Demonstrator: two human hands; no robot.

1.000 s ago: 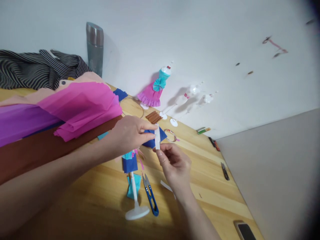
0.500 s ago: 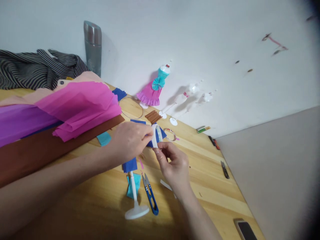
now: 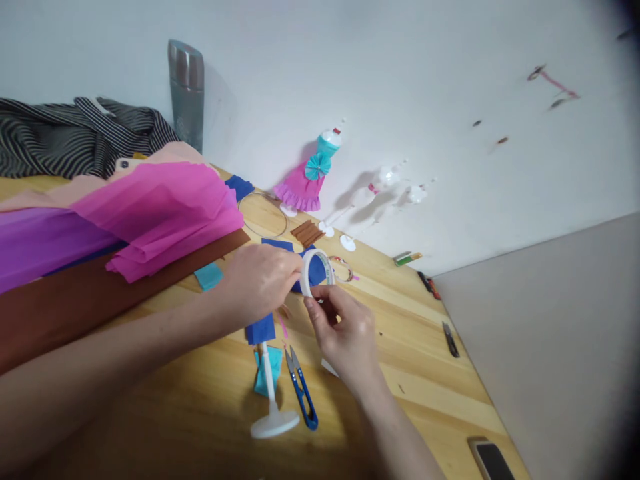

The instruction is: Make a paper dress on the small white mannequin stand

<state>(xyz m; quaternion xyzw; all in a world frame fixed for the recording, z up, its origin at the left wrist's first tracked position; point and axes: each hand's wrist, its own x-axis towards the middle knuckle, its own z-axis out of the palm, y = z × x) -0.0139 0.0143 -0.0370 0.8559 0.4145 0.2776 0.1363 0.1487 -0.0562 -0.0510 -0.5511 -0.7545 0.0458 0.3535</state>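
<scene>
My right hand [image 3: 347,327] is closed on a roll of white tape [image 3: 307,273], thumb and fingers pinching its lower rim. The fingers of my left hand [image 3: 265,277] are bent together against the roll's left edge; their tips are partly hidden. Below my left hand stands a small white dress-form stand [image 3: 274,421] with blue paper [image 3: 261,330] around its upper part; its top is hidden behind the hand. Blue-handled thread snips [image 3: 301,390] lie with blades apart beside the stand. A piece of turquoise paper [image 3: 269,373] lies behind the stand's stem.
Pink crepe paper [image 3: 170,213] and a brown sheet [image 3: 65,310] cover the table's left side. A dressed mini mannequin [image 3: 305,180] and bare ones [image 3: 385,177] stand along the wall. Pleated brown paper [image 3: 307,233], a flask [image 3: 186,100], a cutter [image 3: 451,340] and a phone [image 3: 493,460] are around.
The tape roll has turned from nearly edge-on to show its round opening. My right hand has shifted slightly left, while my left hand stays nearly in place.
</scene>
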